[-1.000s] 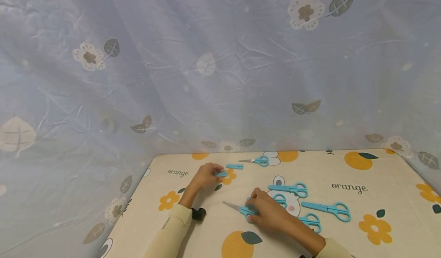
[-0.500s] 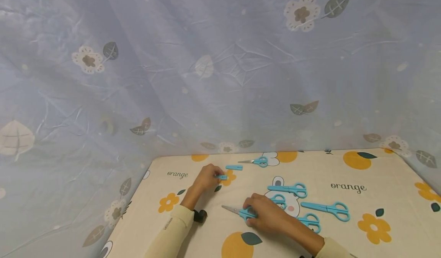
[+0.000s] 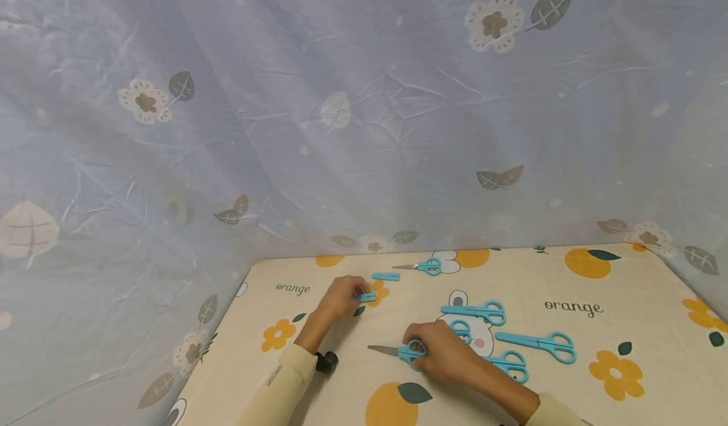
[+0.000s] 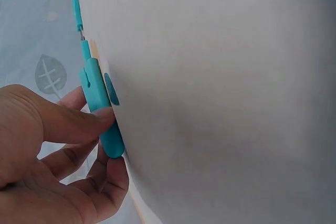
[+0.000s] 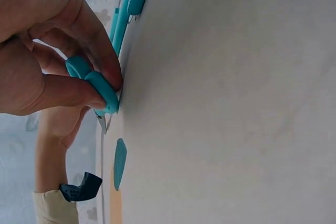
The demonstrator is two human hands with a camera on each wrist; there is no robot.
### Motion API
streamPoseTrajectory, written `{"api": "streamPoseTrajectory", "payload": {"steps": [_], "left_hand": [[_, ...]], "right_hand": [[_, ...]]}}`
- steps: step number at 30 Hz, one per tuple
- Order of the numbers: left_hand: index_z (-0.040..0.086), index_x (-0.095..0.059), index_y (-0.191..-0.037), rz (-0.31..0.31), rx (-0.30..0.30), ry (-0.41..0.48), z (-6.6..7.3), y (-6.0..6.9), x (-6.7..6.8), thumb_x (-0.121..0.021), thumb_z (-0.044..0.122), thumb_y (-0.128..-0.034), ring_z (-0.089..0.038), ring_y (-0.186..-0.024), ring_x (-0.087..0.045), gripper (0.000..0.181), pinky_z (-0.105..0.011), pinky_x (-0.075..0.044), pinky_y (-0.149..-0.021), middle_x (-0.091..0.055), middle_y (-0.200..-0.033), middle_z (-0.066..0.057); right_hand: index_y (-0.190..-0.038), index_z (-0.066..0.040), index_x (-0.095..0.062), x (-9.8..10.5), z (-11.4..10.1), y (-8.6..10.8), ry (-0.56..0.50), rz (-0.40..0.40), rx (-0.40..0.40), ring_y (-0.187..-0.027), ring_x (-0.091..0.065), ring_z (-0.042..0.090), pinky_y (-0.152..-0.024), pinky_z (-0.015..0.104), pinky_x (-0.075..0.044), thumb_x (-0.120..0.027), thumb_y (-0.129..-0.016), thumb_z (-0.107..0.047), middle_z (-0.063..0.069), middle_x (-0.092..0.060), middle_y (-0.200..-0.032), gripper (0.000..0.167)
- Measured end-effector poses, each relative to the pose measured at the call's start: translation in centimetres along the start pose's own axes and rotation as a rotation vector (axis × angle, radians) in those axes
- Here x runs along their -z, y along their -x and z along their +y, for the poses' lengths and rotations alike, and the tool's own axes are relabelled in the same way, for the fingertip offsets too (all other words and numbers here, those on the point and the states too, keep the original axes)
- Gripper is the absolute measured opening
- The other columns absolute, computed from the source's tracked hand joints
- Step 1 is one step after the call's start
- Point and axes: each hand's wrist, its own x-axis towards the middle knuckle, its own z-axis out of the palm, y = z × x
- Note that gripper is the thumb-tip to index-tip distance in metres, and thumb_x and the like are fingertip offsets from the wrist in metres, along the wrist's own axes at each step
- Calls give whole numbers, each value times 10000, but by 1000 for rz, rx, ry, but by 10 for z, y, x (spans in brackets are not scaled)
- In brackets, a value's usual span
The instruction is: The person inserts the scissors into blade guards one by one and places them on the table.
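Two hands occupied — blue sheath (image 3: pixel 367 297) is pinched by left hand (image 3: pixel 343 298), near second sheath (image 3: pixel 386 277) on cloth (image 3: pixel 335 401); bare-bladed scissors (image 3: pixel 403 352) are gripped at the handles by right hand (image 3: pixel 446 353), near sheathed scissors (image 3: pixel 469 311).

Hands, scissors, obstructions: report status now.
Left hand pinching blue cover. Right hand gripping uncovered scissors. Nothing visible in the way between them.

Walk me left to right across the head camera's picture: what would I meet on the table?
Leftmost printed word "orange" → left hand → pinched blade cover → loose blade cover → right hand → rightmost blue scissors.
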Motion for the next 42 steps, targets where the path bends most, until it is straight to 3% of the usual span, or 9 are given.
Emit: {"api": "streamPoseTrajectory", "payload": {"steps": [8,15,20,27,34,42], "left_hand": [[72,-792,-1039,-6,-17,-10,1,7,3,-681,-165,-845,-295,-934,-732,326,-453,-609,-854,-795,-1015,-144],[62,-795,-1068,-41,-37,-5,2,11,6,-670,-177,-851,-324,-939,-734,347,-462,-615,-823,-792,-1020,-162],[85,-811,-1058,-57,-25,-5,4,13,9,-682,-161,-848,-284,-924,-721,347,-449,-607,-830,-792,-1017,-145],[86,-820,-1096,-109,-17,82,4,20,18,-719,-43,-936,-312,-955,-744,229,-450,-624,-808,-796,-1046,-138],[88,-813,-1091,-184,-31,144,-1,24,24,-569,-182,-795,-286,-969,-730,469,-404,-611,-774,-776,-1041,-103],[68,-797,-1158,-255,-86,266,2,31,34,-533,-174,-825,-300,-1071,-710,489,-424,-608,-876,-769,-1123,-106]], "right_hand": [[-1039,-167,-782,7,4,6,-48,20,-47,-884,-582,142,-756,269,-489,-860,-851,-5,-74,-729,-931,260],[-1076,-135,-792,16,12,11,-80,16,-3,-886,-689,127,-766,299,-587,-841,-874,0,-38,-775,-1000,248],[-1097,-139,-795,22,17,17,-98,20,13,-891,-678,75,-755,260,-566,-847,-886,-43,-56,-775,-1019,238],[-1114,-141,-798,31,24,26,-132,48,-20,-838,-638,13,-722,227,-537,-831,-900,-38,-80,-763,-988,239],[-1140,-123,-790,42,29,35,-202,38,-89,-845,-636,102,-704,237,-527,-811,-920,-36,-42,-731,-989,237],[-1206,-31,-757,53,40,46,-374,-1,-128,-920,-726,205,-692,296,-588,-799,-937,-45,67,-728,-1060,273]]}}
